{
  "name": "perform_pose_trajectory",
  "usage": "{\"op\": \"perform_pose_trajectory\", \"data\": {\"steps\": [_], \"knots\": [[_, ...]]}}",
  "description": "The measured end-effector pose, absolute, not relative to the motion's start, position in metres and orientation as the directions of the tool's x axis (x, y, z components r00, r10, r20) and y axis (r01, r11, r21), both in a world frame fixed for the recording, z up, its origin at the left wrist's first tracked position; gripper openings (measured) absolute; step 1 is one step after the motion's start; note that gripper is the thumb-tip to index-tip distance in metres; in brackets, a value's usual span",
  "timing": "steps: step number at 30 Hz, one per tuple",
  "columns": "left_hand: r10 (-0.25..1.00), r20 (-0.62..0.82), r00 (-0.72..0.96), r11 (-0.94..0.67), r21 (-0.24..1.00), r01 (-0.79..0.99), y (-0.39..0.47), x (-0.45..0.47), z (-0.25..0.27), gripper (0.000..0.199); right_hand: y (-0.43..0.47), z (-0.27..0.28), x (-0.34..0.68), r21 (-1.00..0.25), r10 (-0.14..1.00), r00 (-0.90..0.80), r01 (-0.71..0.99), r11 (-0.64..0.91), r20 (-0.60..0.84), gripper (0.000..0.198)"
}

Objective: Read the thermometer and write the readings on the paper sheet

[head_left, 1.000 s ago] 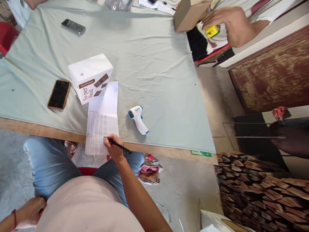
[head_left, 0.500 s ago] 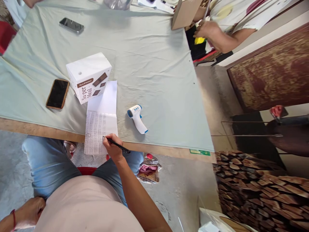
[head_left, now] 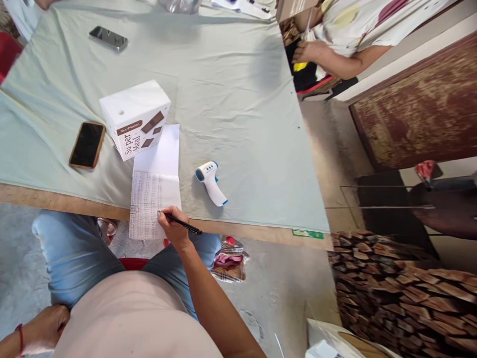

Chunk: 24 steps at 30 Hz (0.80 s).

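Note:
My right hand [head_left: 173,226] is closed round a black pen [head_left: 186,224], its tip against a sheet of paper [head_left: 147,199] covered in rows of small handwriting. The sheet lies over the table's near edge, and its blank upper part runs up to a white Super Meal box [head_left: 136,119]. To the right of the paper rests a white and blue infrared thermometer [head_left: 211,183]. Down at the lower left, my left hand [head_left: 48,323] is curled into a fist beside my hip, with its fingertips hidden; I see nothing in it.
A phone in a brown case [head_left: 87,144] lies left of the box, and another phone [head_left: 108,38] lies farther back. A co-worker's hand [head_left: 311,51] is beyond the far right corner, near a cardboard box [head_left: 294,7]. Stacked firewood [head_left: 402,293] stands at right.
The co-worker's cardboard box has moved up and away from the table corner, and their hand has shifted slightly left. My two hands look nearly still, the pen staying on the paper.

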State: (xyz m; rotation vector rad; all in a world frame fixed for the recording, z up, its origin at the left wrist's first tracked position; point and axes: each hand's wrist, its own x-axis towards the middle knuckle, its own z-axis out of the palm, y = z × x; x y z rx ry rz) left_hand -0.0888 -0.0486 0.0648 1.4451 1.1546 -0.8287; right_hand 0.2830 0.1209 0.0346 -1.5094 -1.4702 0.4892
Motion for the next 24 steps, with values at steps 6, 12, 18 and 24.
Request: {"op": "perform_pose_trajectory", "data": {"steps": [6, 12, 18, 24], "knots": [[0.214, -0.955, 0.207, -0.018, 0.208, 0.978, -0.0467, -0.0855, 0.0664, 0.023, 0.1214, 0.0352, 0.2847, -0.830, 0.948, 0.192, 0.546, 0.110, 0.252, 0.009], [0.226, -0.952, 0.207, -0.024, 0.207, 0.978, -0.0488, -0.0857, 0.0654, 0.023, 0.1211, 0.0351, 0.2842, -0.853, 0.947, 0.192, 0.504, 0.131, 0.259, 0.010], [0.224, -0.953, 0.206, -0.014, 0.208, 0.978, -0.0494, -0.0882, 0.0630, 0.024, 0.1201, 0.0305, 0.2845, -0.889, 0.941, 0.262, 0.451, 0.076, 0.213, 0.010], [0.228, -0.951, 0.210, -0.025, 0.210, 0.977, -0.0477, -0.0857, 0.0659, 0.023, 0.1199, 0.0289, 0.2852, -0.890, 0.934, 0.286, 0.450, 0.068, 0.216, 0.012]]}}
